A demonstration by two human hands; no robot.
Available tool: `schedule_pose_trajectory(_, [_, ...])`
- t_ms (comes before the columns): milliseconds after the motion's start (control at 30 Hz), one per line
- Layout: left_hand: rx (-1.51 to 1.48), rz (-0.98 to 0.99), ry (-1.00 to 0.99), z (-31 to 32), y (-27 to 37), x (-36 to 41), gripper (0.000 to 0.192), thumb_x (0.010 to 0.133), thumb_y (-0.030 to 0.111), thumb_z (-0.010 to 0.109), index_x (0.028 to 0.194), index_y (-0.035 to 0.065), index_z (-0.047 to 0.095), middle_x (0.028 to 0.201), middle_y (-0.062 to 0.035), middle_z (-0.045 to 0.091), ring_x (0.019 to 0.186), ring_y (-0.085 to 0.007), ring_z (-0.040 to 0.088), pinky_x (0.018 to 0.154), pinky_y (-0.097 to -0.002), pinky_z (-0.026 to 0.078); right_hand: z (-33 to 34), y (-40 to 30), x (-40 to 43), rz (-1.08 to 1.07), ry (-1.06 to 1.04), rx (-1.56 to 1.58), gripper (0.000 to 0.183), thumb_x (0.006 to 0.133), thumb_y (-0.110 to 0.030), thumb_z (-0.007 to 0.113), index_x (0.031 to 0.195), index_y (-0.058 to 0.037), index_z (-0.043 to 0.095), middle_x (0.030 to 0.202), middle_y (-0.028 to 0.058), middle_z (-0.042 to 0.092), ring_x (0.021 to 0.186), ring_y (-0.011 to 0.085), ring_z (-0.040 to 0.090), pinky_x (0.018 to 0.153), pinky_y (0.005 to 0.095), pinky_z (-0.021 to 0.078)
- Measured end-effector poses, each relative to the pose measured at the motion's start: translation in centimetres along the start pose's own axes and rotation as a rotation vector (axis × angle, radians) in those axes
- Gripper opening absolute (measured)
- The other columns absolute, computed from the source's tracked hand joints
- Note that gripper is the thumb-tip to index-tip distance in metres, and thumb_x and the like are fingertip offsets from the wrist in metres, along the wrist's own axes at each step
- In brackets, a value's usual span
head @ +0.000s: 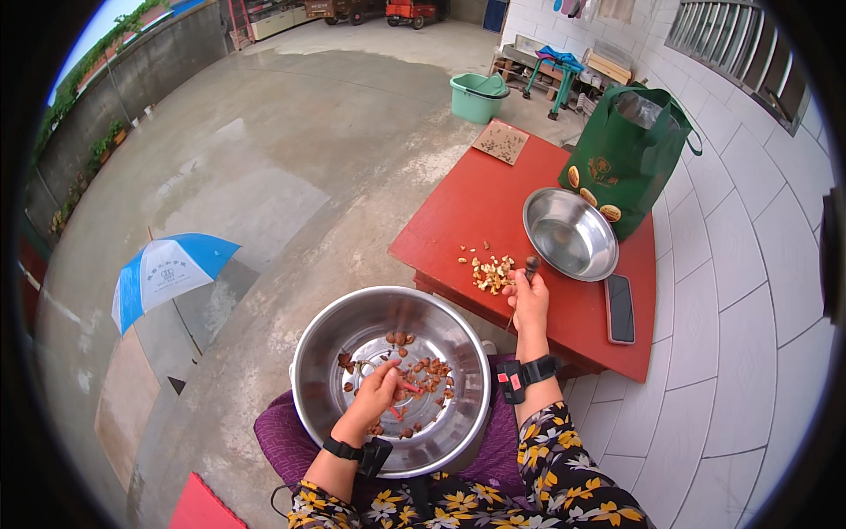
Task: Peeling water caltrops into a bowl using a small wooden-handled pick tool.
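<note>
My left hand [378, 391] is inside a large stainless steel pot [318, 423] on my lap. It grips a metal plier-like tool with red handles [412, 388]; its rounded metal end [361, 367] shows beyond my fingers. Brown walnut shells [429, 373], whole-looking and broken, are scattered over the pot's bottom. Above the near edge of the red table [456, 218], my right hand [533, 305] holds a pick with a round dark knob [532, 262] and a thin shaft pointing down. Just left of that hand lies a pile of pale walnut kernels [490, 275].
On the table are a steel basin [572, 231], a phone [620, 309], a green bag [624, 149] and a speckled square board [500, 141]. A mint-green bucket [477, 99] stands behind. To the left, a blue-and-white umbrella [172, 271] rests open on concrete. White tiled wall [740, 311] bounds the right.
</note>
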State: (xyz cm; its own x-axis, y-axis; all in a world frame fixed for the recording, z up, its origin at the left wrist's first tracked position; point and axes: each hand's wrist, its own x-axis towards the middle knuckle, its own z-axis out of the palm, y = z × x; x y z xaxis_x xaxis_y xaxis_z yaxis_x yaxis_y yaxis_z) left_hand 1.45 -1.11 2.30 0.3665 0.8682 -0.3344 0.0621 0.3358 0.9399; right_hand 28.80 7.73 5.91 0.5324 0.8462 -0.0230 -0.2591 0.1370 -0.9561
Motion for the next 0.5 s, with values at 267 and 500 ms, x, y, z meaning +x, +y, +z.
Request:
schedule_pose_trajectory(267, [-0.874, 0.043, -0.189, -1.1, 1.7, -0.9, 0.035, 0.082, 0.009, 0.036, 0.114, -0.0037, 0.030, 0.108, -0.0147, 0.041, 0.095, -0.0237, 0.048, 0.081, -0.0319, 0.042, 3.7, -0.6, -5.6, 0.120, -0.275, 0.222, 0.006, 0.078, -0.008, 0.048, 0.075, -0.0048, 0.044, 0.062, 0.0034, 0.047, 0.044, 0.0057, 0.039, 0.036, 0.0161, 0.0250])
schedule_pose_trajectory(500, [-0.930, 0.092, -0.204, -1.9, 1.7, -0.9, 0.032, 0.083, 0.010, 0.039, 0.112, -0.0010, 0.032, 0.113, -0.0140, 0.038, 0.100, -0.0208, 0.046, 0.081, -0.0271, 0.043, 6.9, 2.6, -11.8, 0.192, -0.822, -0.233, 0.011, 0.079, -0.012, 0.049, 0.083, -0.0015, 0.050, 0.063, -0.0016, 0.049, 0.054, 0.0015, 0.042, 0.046, 0.0170, 0.0333])
